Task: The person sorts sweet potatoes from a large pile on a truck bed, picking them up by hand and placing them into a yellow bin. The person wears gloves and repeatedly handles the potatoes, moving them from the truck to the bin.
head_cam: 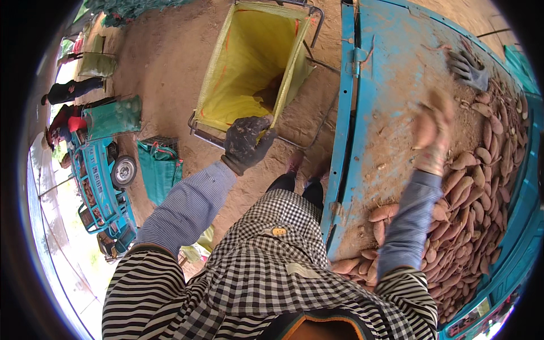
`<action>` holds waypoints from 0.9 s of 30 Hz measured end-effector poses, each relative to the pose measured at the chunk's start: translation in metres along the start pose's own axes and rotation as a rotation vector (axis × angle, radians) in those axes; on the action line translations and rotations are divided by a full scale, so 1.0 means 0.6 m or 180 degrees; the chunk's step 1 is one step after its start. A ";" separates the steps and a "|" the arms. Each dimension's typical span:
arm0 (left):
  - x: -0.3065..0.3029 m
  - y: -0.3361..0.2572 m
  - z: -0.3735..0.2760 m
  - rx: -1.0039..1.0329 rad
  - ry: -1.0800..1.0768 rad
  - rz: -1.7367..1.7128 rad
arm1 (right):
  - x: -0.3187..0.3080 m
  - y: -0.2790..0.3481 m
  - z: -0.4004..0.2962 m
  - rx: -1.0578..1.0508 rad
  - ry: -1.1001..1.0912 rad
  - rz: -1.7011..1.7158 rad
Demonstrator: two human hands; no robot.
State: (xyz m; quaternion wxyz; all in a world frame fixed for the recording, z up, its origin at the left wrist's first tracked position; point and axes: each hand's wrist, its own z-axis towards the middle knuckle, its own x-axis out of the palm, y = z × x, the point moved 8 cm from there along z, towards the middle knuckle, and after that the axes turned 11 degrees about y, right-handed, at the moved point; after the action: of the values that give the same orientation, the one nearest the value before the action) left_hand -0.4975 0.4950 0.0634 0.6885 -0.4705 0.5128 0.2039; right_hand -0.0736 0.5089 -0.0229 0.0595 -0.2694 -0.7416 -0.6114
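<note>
My left hand (247,142), in a dirty dark work glove, grips the near corner of the rim of a yellow woven sack (248,51). The sack hangs open in a metal frame (318,27); a brownish shape, too shaded to name, shows down inside it. Over the dusty blue truck bed (395,106), my ungloved right hand (440,117) is blurred by motion. Its fingers close around what looks like a sweet potato (424,131). Many more sweet potatoes (463,225) lie heaped beneath and beyond my right forearm.
A loose grey glove (469,70) lies at the bed's far side. The bed's raised metal edge (338,127) runs beside my legs. Further left are a green sack (159,170), a blue three-wheeled truck (97,182) and people (72,90) near filled sacks.
</note>
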 end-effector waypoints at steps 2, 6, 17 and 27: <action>0.008 -0.009 0.029 0.0037 0.0409 0.0154 | 0.158 -0.033 -0.020 0.0151 0.0338 0.0622; 0.046 0.070 -0.032 -0.0353 0.0468 0.0312 | 0.424 -0.111 -0.029 0.0528 0.1615 0.0705; 0.025 0.037 -0.008 -0.0323 0.0353 -0.0153 | -0.323 0.133 -0.085 0.1243 -0.3237 -0.4331; 0.021 0.050 -0.013 -0.0424 0.0453 -0.0236 | -0.238 0.082 -0.150 0.0073 -0.2335 -0.4767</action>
State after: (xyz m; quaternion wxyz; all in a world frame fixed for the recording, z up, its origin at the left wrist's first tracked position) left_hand -0.5195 0.5001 0.0386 0.6247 -0.5472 0.5279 0.1780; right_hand 0.0487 0.3830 -0.0175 -0.6054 0.1137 -0.7031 -0.3552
